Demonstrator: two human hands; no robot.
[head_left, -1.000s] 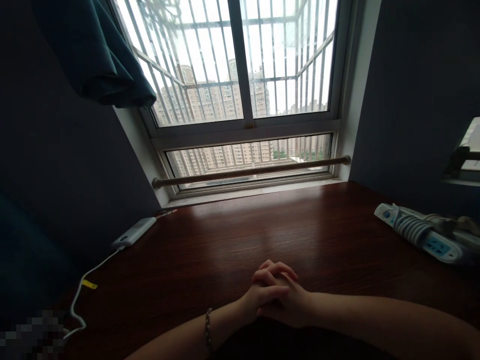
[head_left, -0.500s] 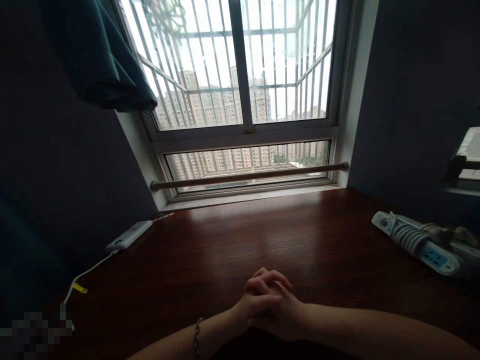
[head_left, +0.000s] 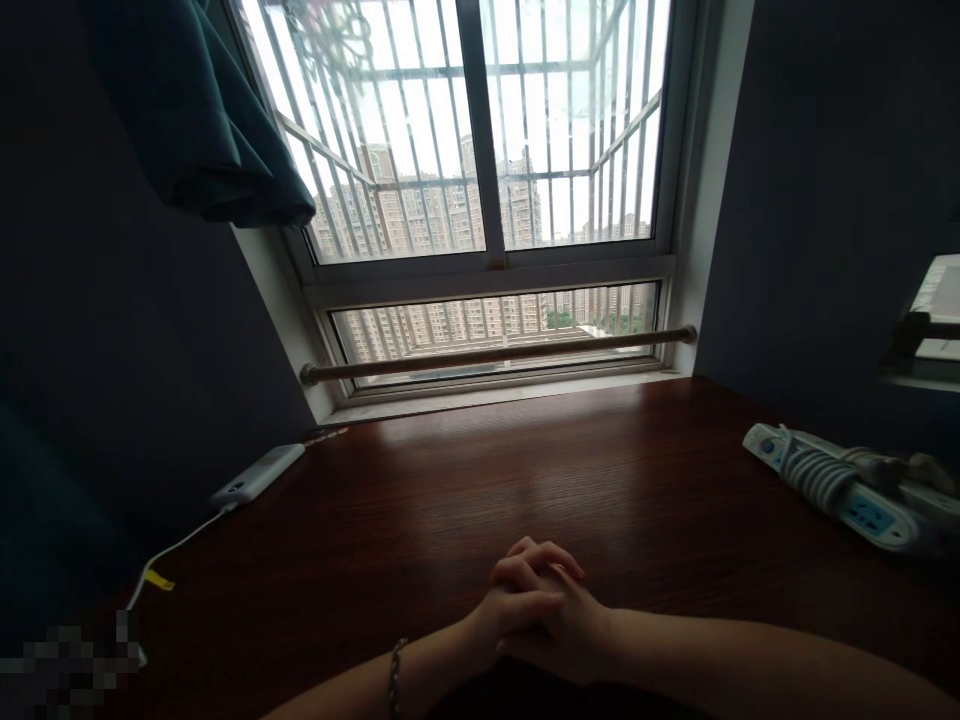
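My left hand [head_left: 511, 610] and my right hand [head_left: 568, 628] rest clasped together on the dark wooden desk [head_left: 465, 500], near its front edge. The fingers interlock and curl over each other, and no object shows between them. A thin bracelet [head_left: 394, 676] circles my left wrist. Both forearms lie on the desk and run out of the frame's bottom edge.
A white power bank [head_left: 257, 473] with a white cable [head_left: 174, 548] lies at the desk's left edge. A white power strip [head_left: 836, 482] with a coiled cord lies at the right. A barred window [head_left: 480, 180] with a wooden rod [head_left: 499, 351] faces me. A dark curtain [head_left: 191, 110] hangs top left.
Over the first half second the view tilted up a little, so hands and desk sit lower in frame. The clasped hands themselves have not moved.
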